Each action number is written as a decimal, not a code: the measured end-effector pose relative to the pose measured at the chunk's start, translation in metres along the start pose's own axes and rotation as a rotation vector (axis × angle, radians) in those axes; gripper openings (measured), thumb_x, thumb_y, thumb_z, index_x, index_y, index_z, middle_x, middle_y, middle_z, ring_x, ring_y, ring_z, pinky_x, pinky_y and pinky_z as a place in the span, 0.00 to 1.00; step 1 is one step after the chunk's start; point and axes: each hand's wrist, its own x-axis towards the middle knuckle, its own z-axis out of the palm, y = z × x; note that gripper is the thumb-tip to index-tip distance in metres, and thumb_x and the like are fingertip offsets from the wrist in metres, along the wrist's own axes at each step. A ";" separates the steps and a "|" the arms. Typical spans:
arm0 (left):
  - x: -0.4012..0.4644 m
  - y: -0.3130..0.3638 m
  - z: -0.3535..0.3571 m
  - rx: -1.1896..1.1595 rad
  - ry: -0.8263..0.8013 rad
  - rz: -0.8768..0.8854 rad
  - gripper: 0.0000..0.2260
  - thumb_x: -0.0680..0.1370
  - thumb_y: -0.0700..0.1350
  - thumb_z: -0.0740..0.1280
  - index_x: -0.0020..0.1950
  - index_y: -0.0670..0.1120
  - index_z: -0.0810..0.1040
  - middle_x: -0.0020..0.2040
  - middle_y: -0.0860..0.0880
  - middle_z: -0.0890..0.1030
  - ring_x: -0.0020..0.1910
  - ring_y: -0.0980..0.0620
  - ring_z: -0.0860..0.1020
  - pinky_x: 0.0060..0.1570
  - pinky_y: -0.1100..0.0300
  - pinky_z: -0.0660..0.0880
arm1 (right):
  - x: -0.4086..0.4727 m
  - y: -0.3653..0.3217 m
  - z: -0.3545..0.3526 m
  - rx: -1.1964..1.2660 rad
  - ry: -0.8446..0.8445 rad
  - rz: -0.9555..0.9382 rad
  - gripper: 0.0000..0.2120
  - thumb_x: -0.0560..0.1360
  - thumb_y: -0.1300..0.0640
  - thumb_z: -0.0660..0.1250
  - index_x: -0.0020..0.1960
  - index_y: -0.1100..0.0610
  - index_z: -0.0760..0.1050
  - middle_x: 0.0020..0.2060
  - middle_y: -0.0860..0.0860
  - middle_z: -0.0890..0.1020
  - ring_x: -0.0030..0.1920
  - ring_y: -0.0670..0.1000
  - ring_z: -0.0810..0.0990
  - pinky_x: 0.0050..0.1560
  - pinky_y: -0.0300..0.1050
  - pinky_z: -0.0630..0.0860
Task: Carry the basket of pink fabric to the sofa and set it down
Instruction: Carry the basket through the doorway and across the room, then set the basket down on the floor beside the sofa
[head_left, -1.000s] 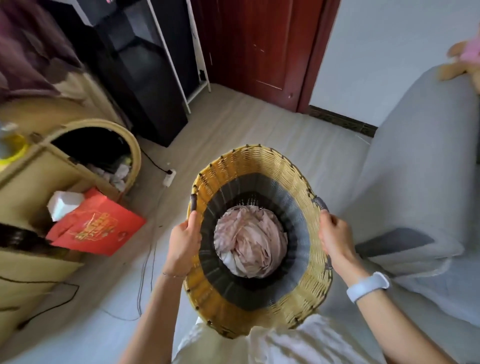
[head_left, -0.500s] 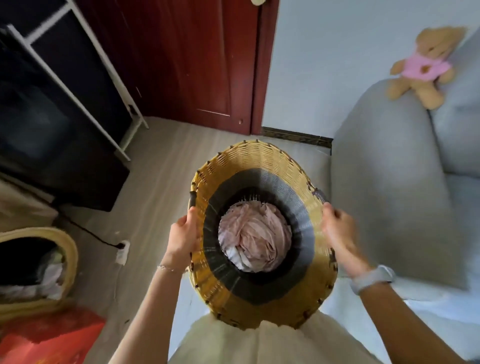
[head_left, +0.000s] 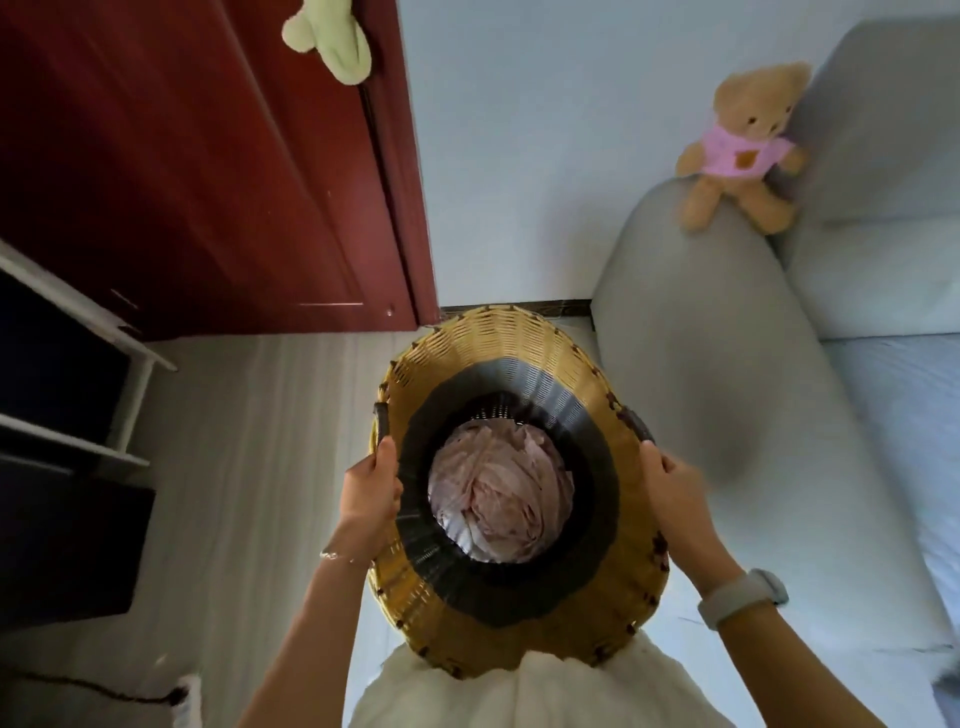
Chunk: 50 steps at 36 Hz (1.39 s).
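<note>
A tall woven basket (head_left: 498, 343), yellow at the rim with a black band inside, hangs in the air in front of my body. Crumpled pink fabric (head_left: 498, 504) fills its bottom. My left hand (head_left: 369, 493) grips the dark handle on the basket's left rim. My right hand (head_left: 672, 496), with a white wristband behind it, grips the handle on the right rim. The grey sofa (head_left: 727, 364) stands just to the right, its rounded arm close beside the basket.
A teddy bear (head_left: 743, 150) in a pink shirt sits on the sofa arm by the backrest. A dark red door (head_left: 208, 171) with a green plush toy (head_left: 332, 44) is ahead left. A black and white cabinet (head_left: 67, 415) lines the left side. A cable and power strip (head_left: 182, 696) lie on the floor.
The view has swung right and upward, toward the door and sofa. The wicker shelf and red bag have left the frame. Both hands still hold the basket at the same height.
</note>
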 end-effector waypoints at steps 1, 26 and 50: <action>0.011 0.011 0.006 0.000 0.011 0.003 0.18 0.79 0.53 0.55 0.32 0.47 0.67 0.26 0.49 0.64 0.20 0.56 0.61 0.23 0.63 0.59 | 0.018 -0.006 0.000 -0.011 -0.002 -0.012 0.18 0.78 0.53 0.54 0.35 0.63 0.69 0.26 0.54 0.68 0.29 0.50 0.65 0.31 0.38 0.63; 0.268 0.176 0.161 -0.025 0.076 -0.193 0.19 0.80 0.51 0.53 0.32 0.45 0.70 0.29 0.47 0.68 0.29 0.53 0.66 0.33 0.62 0.65 | 0.388 -0.112 0.035 -0.152 -0.130 0.113 0.16 0.78 0.50 0.55 0.37 0.58 0.69 0.31 0.56 0.69 0.33 0.52 0.67 0.34 0.43 0.63; 0.456 0.142 0.225 0.332 -0.130 -0.440 0.11 0.79 0.45 0.58 0.54 0.39 0.74 0.45 0.44 0.75 0.48 0.46 0.73 0.49 0.54 0.71 | 0.555 -0.039 0.119 -0.461 -0.188 0.357 0.16 0.79 0.51 0.49 0.50 0.61 0.69 0.44 0.60 0.74 0.44 0.57 0.74 0.53 0.56 0.74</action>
